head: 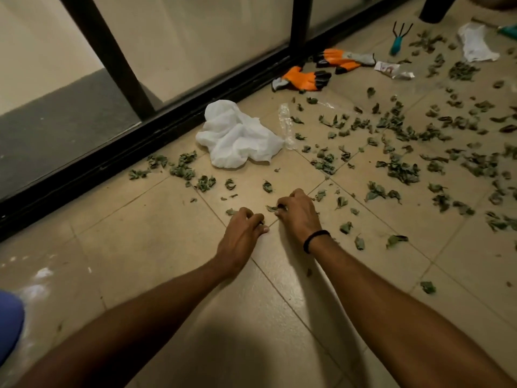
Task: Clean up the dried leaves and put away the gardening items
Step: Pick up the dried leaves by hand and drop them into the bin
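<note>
Dried green leaves (400, 169) lie scattered over the beige tiled floor (156, 261), thickest at the right. My left hand (242, 233) is low on the floor with its fingers curled, and what it holds is hidden. My right hand (299, 214), a black band on its wrist, pinches a dried leaf (272, 208) with curled fingers. Two orange and grey gardening gloves (305, 78) (344, 58) lie near the black rail. A teal hand rake (398, 37) lies farther back.
A crumpled white bag (237, 135) sits beside a clear plastic wrapper (286, 126). A second white cloth (475, 43) and a small packet (389, 69) lie at the back right. The black railing base (140, 144) runs diagonally along the left. A dark furniture leg (436, 7) stands at the top right.
</note>
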Motion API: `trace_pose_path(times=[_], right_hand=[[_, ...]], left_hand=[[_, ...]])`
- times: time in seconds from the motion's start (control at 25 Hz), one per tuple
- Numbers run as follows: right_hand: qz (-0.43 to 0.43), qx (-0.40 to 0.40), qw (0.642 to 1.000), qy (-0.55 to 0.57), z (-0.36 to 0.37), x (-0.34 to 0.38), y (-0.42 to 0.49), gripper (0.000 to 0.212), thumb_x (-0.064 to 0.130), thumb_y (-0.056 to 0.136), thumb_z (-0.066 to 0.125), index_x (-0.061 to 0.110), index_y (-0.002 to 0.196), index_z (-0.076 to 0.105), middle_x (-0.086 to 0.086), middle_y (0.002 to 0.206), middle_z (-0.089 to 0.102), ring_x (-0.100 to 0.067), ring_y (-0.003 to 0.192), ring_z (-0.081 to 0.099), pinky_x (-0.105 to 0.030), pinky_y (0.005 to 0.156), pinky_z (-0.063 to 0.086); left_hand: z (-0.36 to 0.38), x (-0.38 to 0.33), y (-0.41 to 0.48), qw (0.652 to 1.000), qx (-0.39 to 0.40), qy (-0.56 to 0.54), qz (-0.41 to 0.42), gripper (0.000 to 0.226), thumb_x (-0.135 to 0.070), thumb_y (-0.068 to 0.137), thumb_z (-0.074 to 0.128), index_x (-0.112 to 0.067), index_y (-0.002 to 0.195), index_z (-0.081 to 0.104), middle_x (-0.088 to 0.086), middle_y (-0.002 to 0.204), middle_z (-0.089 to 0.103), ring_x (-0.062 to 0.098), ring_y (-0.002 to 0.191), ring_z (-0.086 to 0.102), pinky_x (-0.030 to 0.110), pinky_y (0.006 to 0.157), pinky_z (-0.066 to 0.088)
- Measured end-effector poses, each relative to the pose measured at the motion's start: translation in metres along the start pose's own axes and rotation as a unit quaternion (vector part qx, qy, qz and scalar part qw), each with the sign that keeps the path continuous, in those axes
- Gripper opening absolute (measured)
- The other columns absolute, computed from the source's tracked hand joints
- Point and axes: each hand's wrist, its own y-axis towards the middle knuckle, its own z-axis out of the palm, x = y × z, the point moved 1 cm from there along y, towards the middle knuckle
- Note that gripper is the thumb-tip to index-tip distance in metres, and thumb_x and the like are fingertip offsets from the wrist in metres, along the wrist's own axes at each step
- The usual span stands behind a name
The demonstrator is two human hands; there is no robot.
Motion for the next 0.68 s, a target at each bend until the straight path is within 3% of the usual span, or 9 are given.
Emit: trace_pose_path(times=[0.08,0.2,0.28,0.36,0.44,0.56,0.68], right_hand=[[-0.026,0.005,0.999,-0.042,0.004,0.007,0.005,0.021,0.011,0.096,0.054,0.008,0.100,0.074,-0.013,0.099,0.059,-0.029,0.094,0.057,-0.030,0.077,0.043],[0.005,-0.011,1.000,-0.016,-0.005,0.017,0.029,0.017,0.006,0.092,0.056,0.005,0.097,0.071,-0.015,0.101,0.062,-0.030,0.094,0.060,-0.033,0.078,0.046],[0.020,0.000,0.999,-0.031,-0.012,0.021,0.051,0.020,0.006,0.091,0.057,0.005,0.107,0.069,-0.017,0.112,0.061,-0.032,0.102,0.059,-0.033,0.085,0.047],[0.015,0.071,0.997,-0.041,-0.017,0.031,0.065,0.039,0.014,0.090,0.061,0.011,0.129,0.059,-0.019,0.127,0.053,-0.035,0.116,0.052,-0.034,0.096,0.044],[-0.008,0.134,0.989,-0.053,-0.013,0.044,0.067,0.050,0.026,0.087,0.069,0.020,0.135,0.055,-0.018,0.131,0.047,-0.036,0.120,0.048,-0.037,0.100,0.043],[-0.060,0.094,0.987,-0.112,0.008,0.059,0.059,0.019,0.019,0.090,0.065,0.009,0.105,0.071,-0.015,0.110,0.059,-0.032,0.104,0.056,-0.033,0.086,0.046],[-0.047,0.025,0.995,-0.081,0.016,0.068,0.057,0.016,0.012,0.088,0.061,0.004,0.091,0.075,-0.014,0.093,0.070,-0.030,0.094,0.063,-0.037,0.082,0.052]], left_hand=[[-0.002,0.005,0.001,0.999,-0.004,0.033,0.020,0.020,-0.030,0.101,0.049,-0.020,0.102,0.067,-0.003,0.098,0.052,0.015,0.089,0.050,0.022,0.067,0.031],[-0.012,0.011,-0.006,0.996,-0.084,-0.006,-0.029,0.017,-0.020,0.100,0.055,-0.016,0.098,0.071,-0.001,0.091,0.057,0.010,0.083,0.049,0.023,0.068,0.033],[-0.020,0.022,-0.005,0.989,-0.132,-0.044,-0.059,0.015,-0.016,0.099,0.057,-0.015,0.102,0.071,0.000,0.093,0.059,0.009,0.083,0.048,0.022,0.071,0.032],[-0.023,0.035,-0.004,0.979,-0.159,-0.059,-0.114,0.015,-0.014,0.099,0.057,-0.011,0.107,0.069,0.007,0.098,0.061,0.011,0.085,0.048,0.023,0.074,0.035],[-0.022,0.040,-0.006,0.969,-0.167,-0.065,-0.171,0.014,-0.013,0.099,0.056,-0.010,0.106,0.067,0.011,0.102,0.061,0.015,0.085,0.050,0.028,0.074,0.039],[-0.019,0.040,-0.005,0.971,-0.165,-0.066,-0.161,0.019,-0.013,0.098,0.055,-0.017,0.114,0.064,0.007,0.109,0.058,0.020,0.091,0.056,0.035,0.079,0.049],[-0.015,0.038,0.002,0.987,-0.131,-0.057,-0.077,0.019,-0.026,0.100,0.052,-0.024,0.116,0.061,0.001,0.112,0.057,0.017,0.097,0.058,0.034,0.081,0.050]])
